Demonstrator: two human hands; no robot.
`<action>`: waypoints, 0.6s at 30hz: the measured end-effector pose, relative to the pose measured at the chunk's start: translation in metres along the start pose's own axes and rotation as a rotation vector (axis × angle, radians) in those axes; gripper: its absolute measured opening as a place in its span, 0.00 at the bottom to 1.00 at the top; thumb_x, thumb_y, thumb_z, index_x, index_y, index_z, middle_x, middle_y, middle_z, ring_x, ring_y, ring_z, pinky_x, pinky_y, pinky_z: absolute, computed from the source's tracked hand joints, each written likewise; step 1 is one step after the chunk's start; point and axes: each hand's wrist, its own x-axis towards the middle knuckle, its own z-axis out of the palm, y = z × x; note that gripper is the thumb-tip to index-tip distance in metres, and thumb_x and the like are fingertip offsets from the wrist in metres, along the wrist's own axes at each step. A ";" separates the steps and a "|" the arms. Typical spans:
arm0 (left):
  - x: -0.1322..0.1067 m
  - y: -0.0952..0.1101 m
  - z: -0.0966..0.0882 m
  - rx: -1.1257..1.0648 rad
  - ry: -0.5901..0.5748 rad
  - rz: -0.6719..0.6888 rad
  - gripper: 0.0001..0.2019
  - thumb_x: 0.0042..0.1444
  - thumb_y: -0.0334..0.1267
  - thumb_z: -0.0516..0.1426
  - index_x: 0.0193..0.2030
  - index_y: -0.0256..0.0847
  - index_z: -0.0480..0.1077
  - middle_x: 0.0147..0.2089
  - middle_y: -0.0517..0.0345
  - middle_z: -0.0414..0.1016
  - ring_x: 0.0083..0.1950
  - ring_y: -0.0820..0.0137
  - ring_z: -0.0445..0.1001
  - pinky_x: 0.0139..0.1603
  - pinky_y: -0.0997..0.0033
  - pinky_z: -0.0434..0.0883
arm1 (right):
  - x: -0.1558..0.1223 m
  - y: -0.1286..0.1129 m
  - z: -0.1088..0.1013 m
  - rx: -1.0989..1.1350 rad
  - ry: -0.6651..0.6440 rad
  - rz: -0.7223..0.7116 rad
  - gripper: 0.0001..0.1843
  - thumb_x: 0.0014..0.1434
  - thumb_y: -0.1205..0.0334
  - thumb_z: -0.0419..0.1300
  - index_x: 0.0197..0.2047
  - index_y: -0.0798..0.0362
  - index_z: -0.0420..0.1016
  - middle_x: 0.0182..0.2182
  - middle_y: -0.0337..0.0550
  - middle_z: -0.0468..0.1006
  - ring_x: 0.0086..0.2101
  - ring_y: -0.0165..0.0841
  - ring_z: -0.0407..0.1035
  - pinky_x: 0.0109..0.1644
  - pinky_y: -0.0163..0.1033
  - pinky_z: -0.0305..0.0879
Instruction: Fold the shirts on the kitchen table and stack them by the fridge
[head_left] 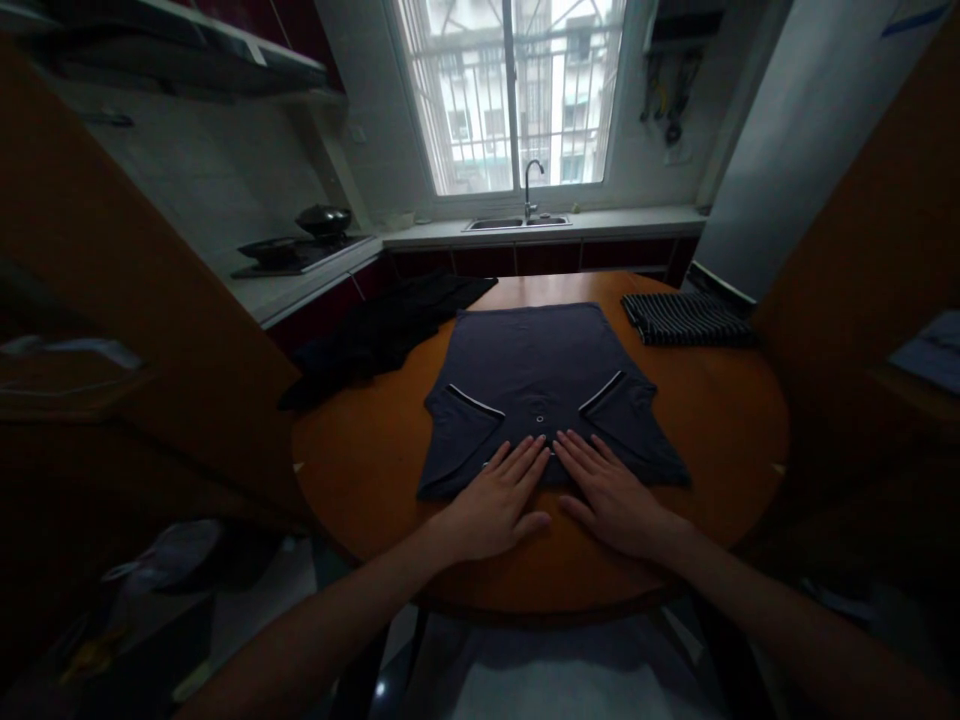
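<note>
A dark blue polo shirt point(540, 360) lies flat on the round wooden table point(720, 440), collar end toward me, its sleeves with pale trim spread to either side. My left hand point(499, 500) rests flat on the near edge of the shirt, fingers stretched out and together. My right hand point(607, 490) lies flat beside it, fingers extended, on the same near edge. The two hands almost touch at the fingertips near the collar button.
A black garment point(382, 330) is heaped on the table's far left, spilling over the edge. A folded striped cloth point(686, 318) lies at the far right. Beyond are a counter with a sink point(517, 222), a stove with pans point(307, 245), and a window.
</note>
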 end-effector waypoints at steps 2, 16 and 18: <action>-0.002 -0.002 0.004 -0.001 0.003 -0.006 0.37 0.71 0.51 0.49 0.78 0.36 0.39 0.79 0.41 0.41 0.79 0.58 0.39 0.76 0.52 0.47 | 0.000 0.001 0.004 0.009 -0.025 0.022 0.38 0.69 0.54 0.52 0.77 0.55 0.46 0.73 0.54 0.52 0.72 0.42 0.43 0.74 0.57 0.43; -0.038 -0.002 0.004 0.104 0.089 -0.190 0.37 0.71 0.53 0.48 0.77 0.32 0.41 0.78 0.38 0.42 0.79 0.57 0.39 0.76 0.48 0.49 | -0.016 0.020 0.005 -0.045 -0.006 0.074 0.37 0.71 0.52 0.49 0.77 0.53 0.42 0.74 0.50 0.48 0.73 0.40 0.41 0.74 0.57 0.45; -0.051 -0.001 0.001 0.172 0.099 -0.255 0.37 0.71 0.54 0.48 0.77 0.32 0.44 0.78 0.38 0.44 0.79 0.54 0.40 0.76 0.44 0.47 | -0.017 0.022 0.007 -0.061 0.006 0.065 0.37 0.71 0.51 0.49 0.77 0.53 0.41 0.74 0.50 0.48 0.73 0.40 0.40 0.74 0.57 0.45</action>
